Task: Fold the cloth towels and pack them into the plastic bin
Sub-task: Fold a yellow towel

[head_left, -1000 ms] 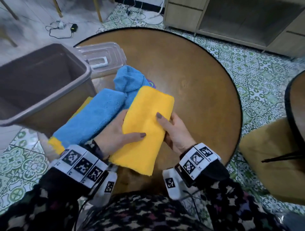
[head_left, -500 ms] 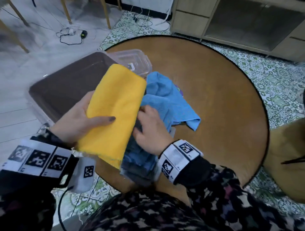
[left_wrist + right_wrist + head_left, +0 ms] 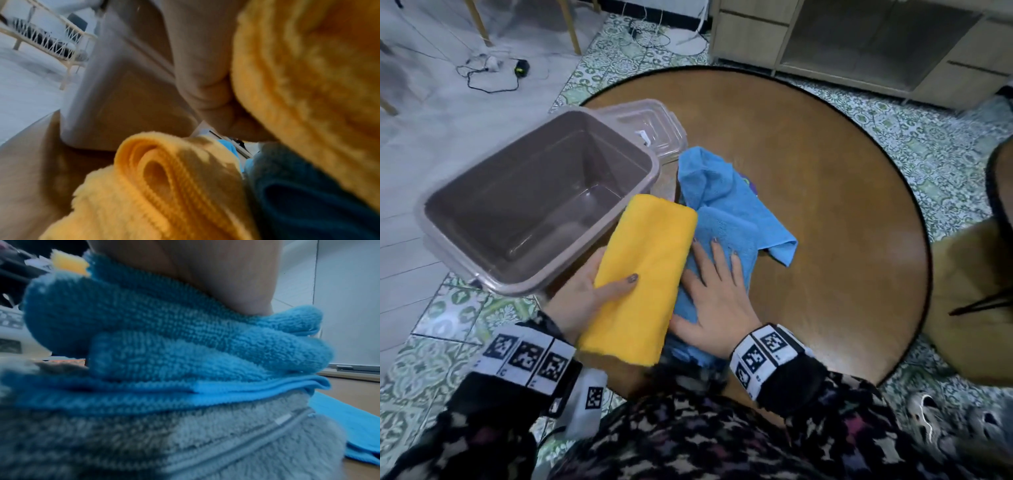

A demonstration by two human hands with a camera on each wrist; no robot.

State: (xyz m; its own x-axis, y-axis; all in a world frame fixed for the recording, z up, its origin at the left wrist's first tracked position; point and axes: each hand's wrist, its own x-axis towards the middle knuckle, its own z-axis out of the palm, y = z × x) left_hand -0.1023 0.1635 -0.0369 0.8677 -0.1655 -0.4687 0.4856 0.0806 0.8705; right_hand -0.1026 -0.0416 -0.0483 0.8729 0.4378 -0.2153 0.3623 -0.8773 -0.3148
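In the head view my left hand [image 3: 599, 291] grips a folded yellow towel [image 3: 647, 270], thumb on top and fingers underneath, beside the near right corner of the empty brown plastic bin [image 3: 534, 192]. My right hand [image 3: 715, 291] lies flat, fingers straight, on a folded blue towel [image 3: 726, 236] atop a stack. The right wrist view shows blue towels [image 3: 164, 337] over a grey towel [image 3: 185, 443] under my palm. In the left wrist view the held yellow towel [image 3: 308, 81] hangs above a second folded yellow towel [image 3: 154, 186], close to the bin wall [image 3: 123, 97].
The bin's clear lid [image 3: 650, 126] lies behind it on the round wooden table [image 3: 825, 205]. The bin overhangs the table's left edge. A tan stool [image 3: 969, 308] stands to the right, a cabinet [image 3: 859, 44] at the back, cables [image 3: 493, 68] on the floor.
My right hand let go of the yellow towel and now lies flat on the blue stack. My left hand alone carried the yellow towel left to the bin.
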